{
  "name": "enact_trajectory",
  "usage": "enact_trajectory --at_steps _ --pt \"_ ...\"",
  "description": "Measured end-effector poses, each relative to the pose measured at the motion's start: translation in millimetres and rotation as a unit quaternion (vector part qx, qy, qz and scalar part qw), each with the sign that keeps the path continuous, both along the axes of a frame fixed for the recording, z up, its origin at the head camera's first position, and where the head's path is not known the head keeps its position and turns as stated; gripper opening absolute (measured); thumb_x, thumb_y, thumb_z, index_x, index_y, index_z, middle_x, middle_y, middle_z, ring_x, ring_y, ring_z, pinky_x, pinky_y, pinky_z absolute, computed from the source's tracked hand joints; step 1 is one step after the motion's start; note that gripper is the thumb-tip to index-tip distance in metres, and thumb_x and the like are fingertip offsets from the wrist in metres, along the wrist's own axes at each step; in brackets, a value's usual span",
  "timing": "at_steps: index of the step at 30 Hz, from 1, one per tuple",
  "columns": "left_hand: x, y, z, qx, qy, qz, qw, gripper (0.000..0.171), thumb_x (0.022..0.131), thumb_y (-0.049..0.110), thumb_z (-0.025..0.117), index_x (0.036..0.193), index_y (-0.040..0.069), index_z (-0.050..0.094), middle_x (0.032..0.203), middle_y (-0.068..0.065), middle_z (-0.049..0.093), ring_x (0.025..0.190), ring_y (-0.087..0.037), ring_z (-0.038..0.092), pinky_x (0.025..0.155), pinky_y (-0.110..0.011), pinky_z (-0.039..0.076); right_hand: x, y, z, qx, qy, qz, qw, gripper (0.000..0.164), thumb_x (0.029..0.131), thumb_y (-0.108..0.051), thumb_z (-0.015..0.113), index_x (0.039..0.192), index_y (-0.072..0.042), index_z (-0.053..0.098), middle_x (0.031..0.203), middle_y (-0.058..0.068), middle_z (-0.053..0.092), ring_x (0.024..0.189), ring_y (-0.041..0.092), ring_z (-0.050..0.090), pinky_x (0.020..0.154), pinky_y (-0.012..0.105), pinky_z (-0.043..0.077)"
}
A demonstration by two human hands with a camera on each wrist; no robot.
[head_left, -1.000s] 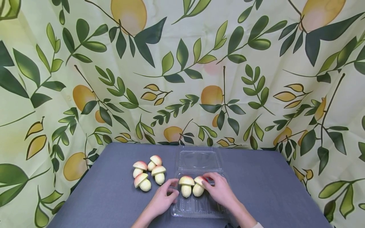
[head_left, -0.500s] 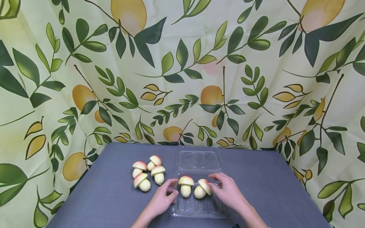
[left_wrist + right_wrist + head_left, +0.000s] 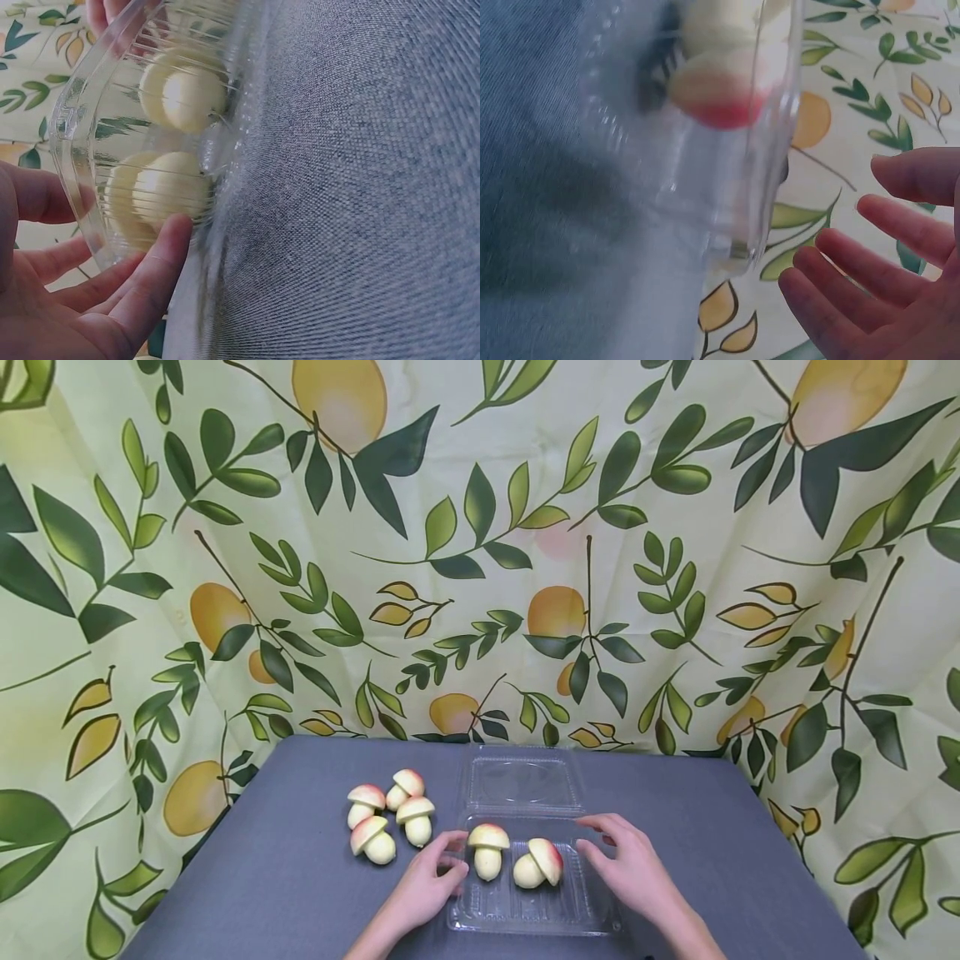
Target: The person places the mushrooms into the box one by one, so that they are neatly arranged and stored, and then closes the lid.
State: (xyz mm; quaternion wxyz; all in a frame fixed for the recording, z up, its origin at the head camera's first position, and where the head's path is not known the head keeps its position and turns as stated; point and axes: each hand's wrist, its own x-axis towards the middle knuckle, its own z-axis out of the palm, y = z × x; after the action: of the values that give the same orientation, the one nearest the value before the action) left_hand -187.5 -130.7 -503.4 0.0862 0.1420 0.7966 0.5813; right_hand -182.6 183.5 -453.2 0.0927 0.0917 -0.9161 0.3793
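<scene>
Your right hand (image 3: 624,864) has just let go of a cream-coloured, mushroom-shaped piece with a red-flushed cap (image 3: 538,864) and drawn off to the right; half a second ago its fingertips were at that cap. Now the fingers are spread and hold nothing. The piece lies tilted in the base of the clear plastic container (image 3: 540,923), stem towards you, cap turned right, well apart from the cream mushroom-shaped piece with a pale cap (image 3: 488,852) to its left. So this placement looks finished: two pieces are inside, while four similar mushroom-shaped pieces (image 3: 414,812) sit outside on the dark grey cloth-covered table (image 3: 675,843). Your left hand (image 3: 427,883) has stayed by the container's left side, fingers relaxed, the thumb seemingly against the wall; how firmly it presses, you can't tell. The left wrist view shows both pieces only through ribbed plastic, hiding the red. The right wrist view is blurred, the pieces cut off at its top, and the transparent lid (image 3: 487,785) laid back behind is faint against the cloth.
</scene>
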Motion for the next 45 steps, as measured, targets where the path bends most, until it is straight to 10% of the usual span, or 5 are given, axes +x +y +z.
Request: enact_trajectory --at_steps 33,45 --pt "0.9 -7.5 6.3 -0.022 0.036 0.012 0.9991 0.042 0.101 0.011 0.060 0.141 0.001 0.052 0.126 -0.022 0.059 0.099 -0.029 0.068 0.069 -0.032 0.060 -6.8 27.9 -39.0 -0.095 -0.107 -0.021 0.989 0.030 0.088 -0.013 0.080 0.116 -0.006 0.073 0.109 0.005 0.072 0.092 0.014 0.068 0.077 0.028 0.056" --pt "3.2 -16.4 13.3 -0.141 0.206 0.127 0.9601 0.022 0.095 0.001 0.064 0.117 0.002 0.069 0.102 -0.007 0.067 0.089 -0.014 0.063 0.070 -0.024 0.056 -8.4 28.6 -40.4 -0.105 -0.111 -0.022 0.988 0.029 0.088 -0.011 0.079 0.115 -0.005 0.073 0.108 0.005 0.072 0.091 0.014 0.067 0.073 0.026 0.055"
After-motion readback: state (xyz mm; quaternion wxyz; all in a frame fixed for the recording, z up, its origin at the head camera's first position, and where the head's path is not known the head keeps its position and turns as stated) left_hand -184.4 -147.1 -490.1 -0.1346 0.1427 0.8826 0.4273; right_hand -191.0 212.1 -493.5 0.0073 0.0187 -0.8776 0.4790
